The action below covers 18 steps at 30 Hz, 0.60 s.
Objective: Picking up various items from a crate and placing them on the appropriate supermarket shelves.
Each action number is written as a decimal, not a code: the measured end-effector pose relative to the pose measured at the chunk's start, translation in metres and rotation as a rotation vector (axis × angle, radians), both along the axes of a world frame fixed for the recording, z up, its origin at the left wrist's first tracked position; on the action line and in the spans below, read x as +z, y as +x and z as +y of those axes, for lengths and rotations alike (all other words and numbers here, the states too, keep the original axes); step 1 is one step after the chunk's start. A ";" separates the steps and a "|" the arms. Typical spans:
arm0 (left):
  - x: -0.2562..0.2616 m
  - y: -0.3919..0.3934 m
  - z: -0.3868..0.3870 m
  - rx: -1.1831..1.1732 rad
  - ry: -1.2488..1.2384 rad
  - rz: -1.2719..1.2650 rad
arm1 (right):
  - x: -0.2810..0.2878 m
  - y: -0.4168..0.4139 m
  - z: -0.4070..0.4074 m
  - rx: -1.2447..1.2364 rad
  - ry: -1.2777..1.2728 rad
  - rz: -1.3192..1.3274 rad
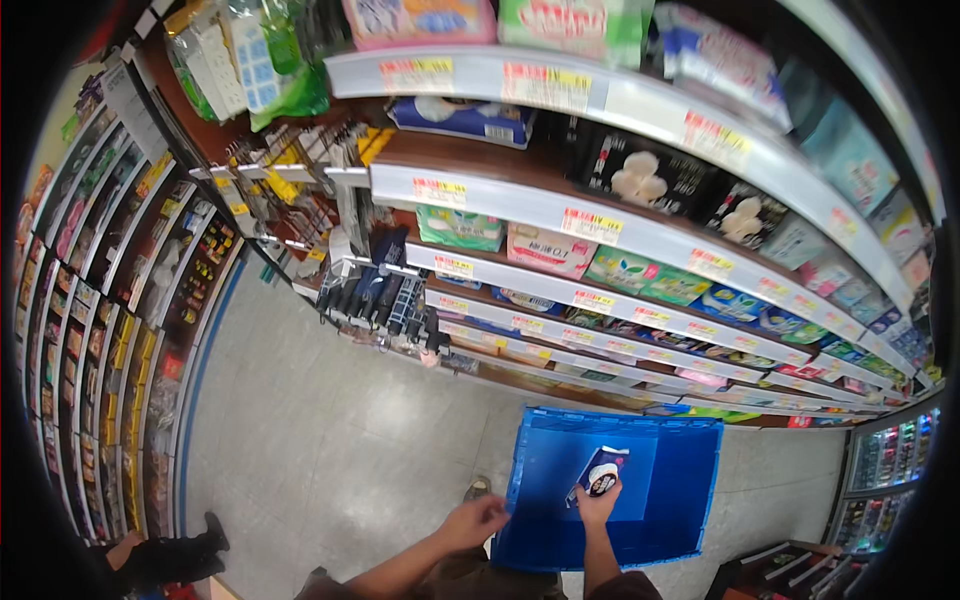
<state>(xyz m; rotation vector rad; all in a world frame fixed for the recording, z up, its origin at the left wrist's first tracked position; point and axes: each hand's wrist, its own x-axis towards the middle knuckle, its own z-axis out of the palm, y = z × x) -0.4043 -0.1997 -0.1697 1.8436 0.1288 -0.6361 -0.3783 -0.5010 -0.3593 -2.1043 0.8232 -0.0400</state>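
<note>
My right hand (598,506) grips a dark blue and white soft package (601,469) by its lower part, over the inside of a blue plastic crate (679,480). The crate stands below the shelves, and apart from this package its inside shows bare blue walls and floor. My left hand (474,521) is at the crate's left edge, fingers loosely curled, with nothing seen in it; whether it touches the rim I cannot tell. A similar dark blue package (461,120) lies on an upper shelf.
Shelves with price strips (525,206) hold packaged goods in front of me. Folded umbrellas (375,289) hang at the shelf end. Another shelf rack (97,300) stands left across the tiled floor (300,420). Another person's dark-clothed leg (169,551) is at lower left. Lit drink shelves (892,465) stand right.
</note>
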 end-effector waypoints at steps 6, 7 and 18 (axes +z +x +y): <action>0.068 0.081 0.003 0.036 -0.323 -0.016 | 0.297 0.061 0.064 0.976 -0.160 -0.269; 0.077 0.091 0.011 -0.030 -0.303 -0.174 | 0.326 0.071 0.079 1.182 -0.280 -0.269; 0.240 0.220 0.142 0.270 -0.844 -0.395 | 0.461 0.203 0.158 0.807 0.732 -0.484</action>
